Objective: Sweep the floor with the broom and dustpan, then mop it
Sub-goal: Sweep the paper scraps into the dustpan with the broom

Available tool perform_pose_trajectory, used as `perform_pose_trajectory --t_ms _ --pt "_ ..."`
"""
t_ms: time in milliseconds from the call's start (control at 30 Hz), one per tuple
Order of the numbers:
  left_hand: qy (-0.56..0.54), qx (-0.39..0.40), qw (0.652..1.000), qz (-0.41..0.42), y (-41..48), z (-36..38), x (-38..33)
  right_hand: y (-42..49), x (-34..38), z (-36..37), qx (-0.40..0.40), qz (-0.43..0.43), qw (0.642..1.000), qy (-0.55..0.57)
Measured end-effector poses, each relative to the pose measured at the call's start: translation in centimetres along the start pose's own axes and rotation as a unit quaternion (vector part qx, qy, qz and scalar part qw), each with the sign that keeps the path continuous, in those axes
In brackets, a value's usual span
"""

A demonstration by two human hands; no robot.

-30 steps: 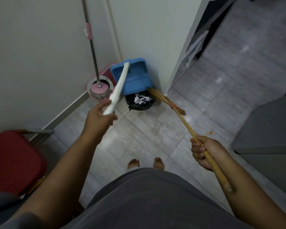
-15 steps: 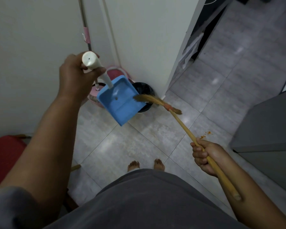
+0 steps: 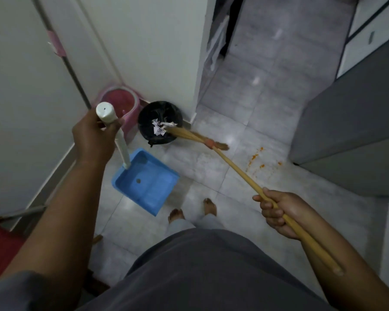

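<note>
Grey tile floor (image 3: 267, 90), tight corridor, white wall corner ahead. Our left hand (image 3: 94, 135) is curled fully round the top of the white dustpan handle (image 3: 122, 149). The blue dustpan (image 3: 146, 182) hangs under it, low over the tiles just ahead of our feet (image 3: 209, 205). Tray looks bare bar 1 small dark mark. Our right hand (image 3: 279, 212) is clenched on the broom stick (image 3: 234, 167). The broom head (image 3: 182, 133) lies over the rim of the black bin (image 3: 144, 113), by crumpled paper (image 3: 157, 129) inside it. Orange spill (image 3: 254, 157) sits on the tiles right of the stick, near the grey cabinet (image 3: 346, 131), not yet swept.

Our read: pan looks emptied, spill is next. To do it well: pull the head clear of the bin, plant the pan lip flat just beside the spill, short strokes into the pan. If wet it smears; leave residue for the mop (image 3: 74, 72). Mop and pink bucket (image 3: 121, 102) stand in the corner, mopping not started.

Can't tell: whether the pan lip touches the floor, whether the spill is dry. Mop head is hidden behind our left hand.
</note>
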State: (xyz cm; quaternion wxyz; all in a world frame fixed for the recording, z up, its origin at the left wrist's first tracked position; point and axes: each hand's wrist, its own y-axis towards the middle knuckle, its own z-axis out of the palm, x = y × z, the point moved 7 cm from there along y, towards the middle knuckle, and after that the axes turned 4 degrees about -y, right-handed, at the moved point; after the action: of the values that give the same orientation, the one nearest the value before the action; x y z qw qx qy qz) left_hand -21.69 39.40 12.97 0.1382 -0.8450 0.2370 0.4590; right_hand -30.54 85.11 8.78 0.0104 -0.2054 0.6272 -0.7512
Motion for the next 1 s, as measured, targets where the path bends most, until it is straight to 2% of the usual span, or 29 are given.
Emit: perform_pose_trajectory --t_ms 133,233,333,500,700,767,800,900,1000 --pt "0.01 0.088 0.995 0.037 -2.2 4.2 -0.5 -0.2 -2.5 -1.7 -0.012 0.01 0.998 0.066" --pt "0.023 0.173 0.983 0.055 -4.1 7.7 -2.2 -0.5 -3.5 -3.9 -0.036 -0.033 0.993 0.107" --pt "0.026 0.257 0.961 0.094 -6.8 11.2 -5.3 -1.6 -4.1 -6.1 -0.01 -0.07 0.986 0.154" --pt "-0.002 0.347 0.924 0.158 -12.8 17.1 -11.4 -5.0 -2.0 -12.6 0.013 -0.27 0.947 0.172" --pt "0.037 0.446 0.864 0.233 -22.7 26.5 -18.8 -10.7 -4.6 -24.6 -0.052 -0.379 0.914 0.131" --pt "0.052 0.474 0.84 0.258 -26.2 29.3 -21.2 -12.7 -6.3 -28.4 -0.109 -0.402 0.904 0.098" --pt "0.054 0.489 0.829 0.266 -28.0 30.7 -22.4 -13.7 -7.4 -30.6 -0.168 -0.399 0.9 0.057" --pt "0.054 0.526 0.798 0.29 -33.6 34.5 -25.5 -16.3 -11.2 -37.1 -0.379 -0.334 0.858 -0.094" --pt "0.054 0.561 0.764 0.314 -39.4 38.3 -28.3 -19.2 -14.9 -41.5 -0.469 -0.276 0.819 -0.182"
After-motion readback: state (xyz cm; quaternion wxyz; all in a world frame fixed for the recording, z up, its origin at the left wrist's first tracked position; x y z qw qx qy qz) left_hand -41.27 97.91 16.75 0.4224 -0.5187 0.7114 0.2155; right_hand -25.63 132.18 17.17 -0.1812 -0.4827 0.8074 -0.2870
